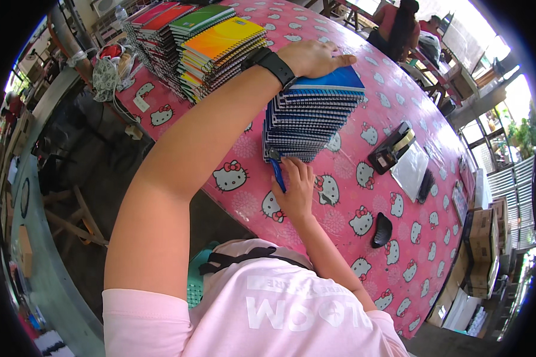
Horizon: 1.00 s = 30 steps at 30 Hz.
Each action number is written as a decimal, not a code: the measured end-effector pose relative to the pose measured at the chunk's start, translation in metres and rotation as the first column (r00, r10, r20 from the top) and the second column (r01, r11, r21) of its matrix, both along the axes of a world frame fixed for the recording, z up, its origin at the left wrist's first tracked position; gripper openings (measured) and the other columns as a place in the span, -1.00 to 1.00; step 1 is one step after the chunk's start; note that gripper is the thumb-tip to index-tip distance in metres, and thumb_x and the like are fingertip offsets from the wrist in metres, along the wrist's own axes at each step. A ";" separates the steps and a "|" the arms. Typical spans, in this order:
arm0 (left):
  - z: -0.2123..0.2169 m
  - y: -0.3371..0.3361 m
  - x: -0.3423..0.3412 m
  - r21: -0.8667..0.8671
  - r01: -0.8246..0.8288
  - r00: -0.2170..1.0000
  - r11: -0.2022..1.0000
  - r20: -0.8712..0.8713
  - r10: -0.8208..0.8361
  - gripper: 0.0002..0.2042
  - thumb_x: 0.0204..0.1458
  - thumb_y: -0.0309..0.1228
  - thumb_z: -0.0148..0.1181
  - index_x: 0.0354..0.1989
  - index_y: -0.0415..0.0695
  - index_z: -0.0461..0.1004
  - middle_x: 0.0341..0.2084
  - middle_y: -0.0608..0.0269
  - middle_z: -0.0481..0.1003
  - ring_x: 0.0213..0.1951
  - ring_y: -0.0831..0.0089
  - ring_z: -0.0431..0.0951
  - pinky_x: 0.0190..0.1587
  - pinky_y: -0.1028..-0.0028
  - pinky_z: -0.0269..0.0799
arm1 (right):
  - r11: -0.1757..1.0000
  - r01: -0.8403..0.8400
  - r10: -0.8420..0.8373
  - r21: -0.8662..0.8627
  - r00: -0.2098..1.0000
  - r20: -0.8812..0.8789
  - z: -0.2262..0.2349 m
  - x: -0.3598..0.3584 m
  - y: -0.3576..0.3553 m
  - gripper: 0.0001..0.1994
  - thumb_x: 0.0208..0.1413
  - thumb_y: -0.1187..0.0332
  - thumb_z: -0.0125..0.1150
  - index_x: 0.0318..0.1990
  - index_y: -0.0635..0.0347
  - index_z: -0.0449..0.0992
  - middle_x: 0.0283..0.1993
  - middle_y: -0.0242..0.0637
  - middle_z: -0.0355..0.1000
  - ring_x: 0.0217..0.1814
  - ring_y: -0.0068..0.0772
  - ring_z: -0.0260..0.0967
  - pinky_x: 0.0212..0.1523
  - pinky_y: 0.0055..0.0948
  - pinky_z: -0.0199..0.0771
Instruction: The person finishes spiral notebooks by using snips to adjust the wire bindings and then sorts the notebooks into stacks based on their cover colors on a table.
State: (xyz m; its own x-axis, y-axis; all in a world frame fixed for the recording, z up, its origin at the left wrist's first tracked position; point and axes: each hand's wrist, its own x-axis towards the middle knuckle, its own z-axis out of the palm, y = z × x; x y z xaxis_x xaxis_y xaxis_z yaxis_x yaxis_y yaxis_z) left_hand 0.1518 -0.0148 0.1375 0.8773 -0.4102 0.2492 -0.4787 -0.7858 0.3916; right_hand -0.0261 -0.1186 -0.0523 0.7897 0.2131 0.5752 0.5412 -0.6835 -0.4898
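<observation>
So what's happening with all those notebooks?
Someone's left hand is resting on top of a slanting stack of blue spiral notebooks. Their right hand holds a blue-handled tool, which looks like pliers, with its metal end at the near end of that stack. Other spiral notebooks, with yellow, green and red covers, stand piled farther back on the pink-covered table.

Pale pink T-shirt (232,333), white lettering (265,314), black wristwatch (278,68)

Blue notebook cover (338,80) smooth; tablecloth (345,205) glossy, plastic-looking; shirt (286,327) matt cloth.
</observation>
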 end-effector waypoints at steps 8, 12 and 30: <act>-0.001 -0.002 0.001 0.019 -0.022 1.000 1.000 0.002 0.022 -0.24 0.01 0.31 -0.43 0.14 -0.06 0.26 0.12 0.05 0.25 0.14 0.13 0.26 0.17 0.20 0.12 | 0.997 -0.058 0.060 0.059 0.998 -0.029 -0.006 0.004 0.000 -0.57 -0.14 0.33 0.21 -0.05 0.21 0.34 -0.12 -0.25 0.35 -0.17 -0.26 0.26 -0.18 -0.37 0.26; -0.002 0.000 0.004 0.006 0.012 1.000 1.000 0.000 -0.012 -0.25 0.02 0.30 -0.45 0.15 -0.05 0.26 0.13 0.07 0.24 0.14 0.14 0.26 0.17 0.20 0.11 | 0.410 0.360 0.727 0.838 0.425 -0.539 -0.001 0.007 -0.004 -0.63 -0.02 0.35 0.17 -0.06 0.31 0.32 -0.17 -0.30 0.40 -0.33 -0.50 0.31 -0.28 -0.55 0.32; -0.002 0.001 0.005 0.008 0.007 1.000 1.000 -0.016 -0.007 -0.25 0.02 0.29 -0.44 0.15 -0.07 0.26 0.13 0.07 0.24 0.16 0.16 0.23 0.19 0.22 0.08 | 0.749 0.057 0.436 0.660 0.708 -0.556 -0.014 0.003 -0.006 -0.59 -0.09 0.33 0.20 -0.05 0.24 0.32 -0.15 -0.11 0.33 -0.11 -0.10 0.27 -0.13 -0.28 0.29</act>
State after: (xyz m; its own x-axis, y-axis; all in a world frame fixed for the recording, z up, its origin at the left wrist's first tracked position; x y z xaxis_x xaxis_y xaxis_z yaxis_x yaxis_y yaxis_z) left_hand 0.1565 -0.0141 0.1355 0.8782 -0.4185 0.2317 -0.4781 -0.7855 0.3930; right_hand -0.0234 -0.1244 -0.0662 0.9763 0.2164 -0.0073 -0.0004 -0.0318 -0.9995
